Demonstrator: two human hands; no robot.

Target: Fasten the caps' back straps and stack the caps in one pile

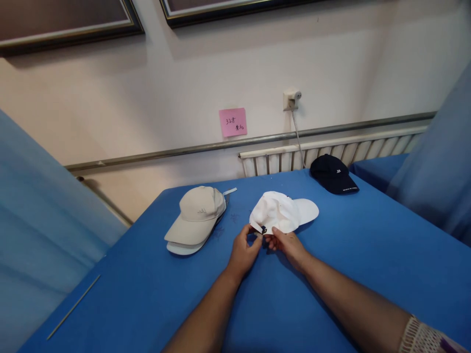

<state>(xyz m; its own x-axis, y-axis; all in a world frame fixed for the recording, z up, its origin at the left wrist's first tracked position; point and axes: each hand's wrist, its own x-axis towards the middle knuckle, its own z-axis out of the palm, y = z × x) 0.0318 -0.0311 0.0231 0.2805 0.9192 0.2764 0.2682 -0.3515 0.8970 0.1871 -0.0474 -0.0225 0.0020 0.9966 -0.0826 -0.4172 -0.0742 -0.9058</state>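
A white baseball cap (275,211) lies on its side in front of me, its brim pointing right. At its back strap, near a small dark buckle, my left hand (246,249) pinches the strap end between thumb and fingers. My right hand (289,246) grips the lower edge of the same cap just right of the buckle, thumb on the outside and fingers curled beneath. Left of it sits a stack of caps with a beige cap (200,206) on top and a paler brim showing below.
A dark navy cap (331,171) rests at the far right of the blue-covered table (140,304). A thin stick (73,307) lies near the left edge. Behind are a radiator (272,162), a metal rail (176,149) and a plugged-in socket (291,100). Blue curtains (44,220) hang on both sides.
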